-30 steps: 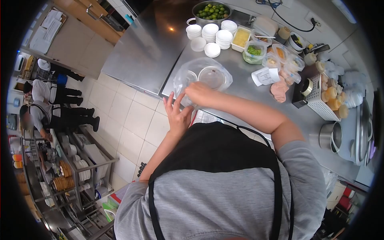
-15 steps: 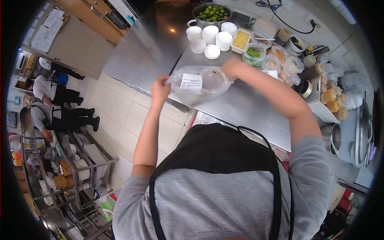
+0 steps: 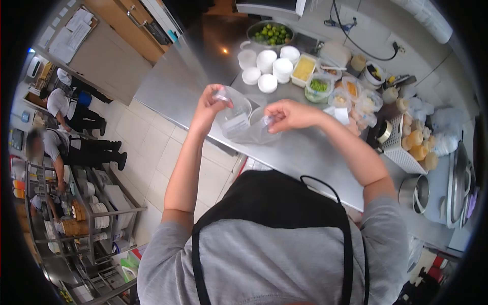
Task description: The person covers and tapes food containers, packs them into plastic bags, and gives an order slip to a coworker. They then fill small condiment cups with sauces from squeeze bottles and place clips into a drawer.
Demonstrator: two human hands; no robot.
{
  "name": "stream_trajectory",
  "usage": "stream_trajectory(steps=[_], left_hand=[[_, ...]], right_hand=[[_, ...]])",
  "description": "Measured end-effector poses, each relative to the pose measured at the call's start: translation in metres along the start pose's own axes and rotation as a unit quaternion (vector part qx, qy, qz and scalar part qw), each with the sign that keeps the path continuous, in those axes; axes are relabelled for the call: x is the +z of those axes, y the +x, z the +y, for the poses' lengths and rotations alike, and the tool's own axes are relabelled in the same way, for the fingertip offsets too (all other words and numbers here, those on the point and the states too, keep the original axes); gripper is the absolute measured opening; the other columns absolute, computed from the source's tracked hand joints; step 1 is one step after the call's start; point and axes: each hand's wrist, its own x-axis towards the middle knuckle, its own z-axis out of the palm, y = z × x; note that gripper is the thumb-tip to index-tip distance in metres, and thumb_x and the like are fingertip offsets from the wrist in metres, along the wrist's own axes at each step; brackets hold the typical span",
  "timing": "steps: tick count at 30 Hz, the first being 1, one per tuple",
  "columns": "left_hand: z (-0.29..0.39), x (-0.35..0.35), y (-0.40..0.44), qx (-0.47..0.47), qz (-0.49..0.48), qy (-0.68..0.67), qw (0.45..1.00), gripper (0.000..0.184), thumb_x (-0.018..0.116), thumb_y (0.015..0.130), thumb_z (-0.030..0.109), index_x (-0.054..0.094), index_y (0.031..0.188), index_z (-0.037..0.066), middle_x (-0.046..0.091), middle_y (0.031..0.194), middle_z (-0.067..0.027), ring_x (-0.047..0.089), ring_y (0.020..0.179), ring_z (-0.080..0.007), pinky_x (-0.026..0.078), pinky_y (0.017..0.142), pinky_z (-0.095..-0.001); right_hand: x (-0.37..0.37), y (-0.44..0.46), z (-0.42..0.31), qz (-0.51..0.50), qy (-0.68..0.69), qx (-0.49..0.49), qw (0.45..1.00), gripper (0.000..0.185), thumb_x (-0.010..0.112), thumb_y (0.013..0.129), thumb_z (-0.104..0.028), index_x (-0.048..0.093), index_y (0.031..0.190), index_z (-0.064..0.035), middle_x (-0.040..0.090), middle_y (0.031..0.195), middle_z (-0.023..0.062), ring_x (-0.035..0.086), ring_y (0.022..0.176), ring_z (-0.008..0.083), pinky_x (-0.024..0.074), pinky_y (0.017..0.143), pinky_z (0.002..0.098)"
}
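Note:
A clear plastic bag (image 3: pixel 244 133) with round tubs inside hangs between my two hands at the front edge of the steel counter (image 3: pixel 305 155). My left hand (image 3: pixel 211 105) pinches the bag's left top corner, fingers closed. On the other side, my right hand (image 3: pixel 285 116) grips the bag's right top part. A printed white slip (image 3: pixel 235 124) shows through the plastic between the hands. One tub (image 3: pixel 239 104) is seen at the left, partly behind the film; another, nearer my right hand, is partly covered by its fingers.
Stacks of white bowls (image 3: pixel 267 83), a pot of limes (image 3: pixel 272 34), a tray of yellow food (image 3: pixel 303 68) and bagged greens (image 3: pixel 318 86) stand behind. Bottles in a white basket (image 3: pixel 404 147) and a steel pot (image 3: pixel 414 193) are at right. Several people (image 3: pixel 61 104) stand at far left.
First both hands were together at the bag, then spread to its sides. Now they are closer together, holding its top corners up. The white slip inside has shifted and the view has tilted.

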Motion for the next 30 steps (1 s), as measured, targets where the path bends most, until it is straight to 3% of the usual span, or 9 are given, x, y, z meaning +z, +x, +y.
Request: stream_trajectory(steps=[2, 5, 7, 8, 10, 12, 18, 24, 30], left_hand=[[0.031, 0.031, -0.011, 0.016, -0.010, 0.010, 1.000, 0.044, 0.058, 0.072, 0.001, 0.041, 0.112, 0.004, 0.058, 0.081, -0.0066, 0.057, 0.081, -0.0173, 0.042, 0.078, -0.0306], [0.020, 0.060, -0.007, 0.097, -0.053, 0.107, 0.988, 0.056, 0.058, 0.069, 0.002, 0.039, 0.121, 0.008, 0.061, 0.087, -0.0092, 0.057, 0.075, -0.0177, 0.043, 0.077, -0.0289], [0.021, 0.069, -0.003, 0.093, -0.011, 0.371, 0.924, 0.044, 0.058, 0.065, 0.001, 0.053, 0.108, 0.007, 0.062, 0.084, -0.0090, 0.056, 0.071, -0.0152, 0.044, 0.071, -0.0271], [0.026, 0.066, 0.001, 0.096, -0.002, 0.371, 0.924, 0.044, 0.058, 0.065, 0.001, 0.053, 0.108, 0.007, 0.062, 0.084, -0.0090, 0.056, 0.071, -0.0152, 0.044, 0.071, -0.0271], [0.043, 0.045, 0.015, 0.059, 0.016, 0.425, 0.903, 0.027, 0.059, 0.061, 0.000, 0.061, 0.087, 0.005, 0.062, 0.079, -0.0119, 0.059, 0.070, -0.0205, 0.047, 0.067, -0.0293], [0.062, 0.021, 0.027, 0.066, 0.037, 0.425, 0.902, 0.017, 0.057, 0.061, -0.001, 0.063, 0.077, 0.004, 0.063, 0.075, -0.0098, 0.059, 0.069, -0.0197, 0.047, 0.066, -0.0300], [0.099, -0.054, 0.096, 0.064, 0.073, 0.449, 0.888, 0.017, 0.056, 0.061, 0.001, 0.064, 0.076, 0.005, 0.060, 0.068, -0.0073, 0.056, 0.065, -0.0151, 0.045, 0.063, -0.0277], [0.077, -0.105, 0.202, 0.095, 0.042, 0.485, 0.868, 0.013, 0.057, 0.064, 0.004, 0.066, 0.073, 0.008, 0.063, 0.071, -0.0103, 0.061, 0.071, -0.0209, 0.047, 0.068, -0.0300], [0.030, -0.186, 0.337, 0.142, 0.113, 0.593, 0.785, 0.011, 0.060, 0.069, 0.019, 0.068, 0.075, 0.017, 0.064, 0.081, -0.0091, 0.061, 0.080, -0.0256, 0.048, 0.073, -0.0361]], right_hand=[[-0.004, 0.006, -0.024, 0.118, 0.078, -0.096, 0.985, 0.009, 0.060, 0.075, -0.004, 0.054, 0.080, -0.0026, 0.055, 0.074, -0.0006, 0.050, 0.063, 0.0047, 0.0418, 0.055, 0.0217], [0.000, 0.033, -0.007, 0.193, -0.033, -0.114, 0.974, 0.012, 0.060, 0.075, -0.006, 0.056, 0.086, -0.0030, 0.057, 0.080, 0.0011, 0.053, 0.068, 0.0065, 0.0433, 0.059, 0.0216], [0.005, 0.027, -0.022, 0.216, -0.026, -0.148, 0.965, 0.015, 0.061, 0.075, -0.007, 0.057, 0.089, -0.0034, 0.057, 0.084, 0.0020, 0.054, 0.072, 0.0077, 0.0436, 0.062, 0.0218], [0.007, 0.022, -0.026, 0.243, -0.005, -0.171, 0.955, 0.018, 0.061, 0.075, -0.007, 0.058, 0.093, -0.0039, 0.057, 0.087, 0.0030, 0.055, 0.076, 0.0088, 0.0440, 0.065, 0.0221], [-0.002, 0.007, -0.024, 0.263, -0.019, -0.167, 0.950, 0.020, 0.061, 0.075, -0.007, 0.058, 0.094, -0.0045, 0.057, 0.090, 0.0033, 0.056, 0.079, 0.0095, 0.0440, 0.067, 0.0225], [-0.011, -0.012, -0.014, 0.316, -0.018, -0.139, 0.939, 0.020, 0.059, 0.078, -0.008, 0.058, 0.098, -0.0044, 0.057, 0.092, 0.0029, 0.055, 0.084, 0.0101, 0.0441, 0.071, 0.0230], [-0.001, -0.051, 0.048, 0.378, 0.165, -0.016, 0.911, 0.017, 0.059, 0.080, -0.010, 0.059, 0.095, -0.0027, 0.060, 0.089, 0.0029, 0.055, 0.080, 0.0081, 0.0436, 0.071, 0.0225], [0.058, -0.078, 0.103, 0.495, 0.089, 0.100, 0.859, 0.017, 0.060, 0.078, -0.009, 0.060, 0.093, -0.0022, 0.062, 0.083, 0.0041, 0.057, 0.076, 0.0099, 0.0439, 0.067, 0.0222], [0.108, -0.100, 0.122, 0.624, 0.062, 0.248, 0.738, 0.015, 0.060, 0.077, -0.011, 0.061, 0.089, -0.0019, 0.062, 0.080, 0.0065, 0.058, 0.072, 0.0131, 0.0448, 0.064, 0.0250]])
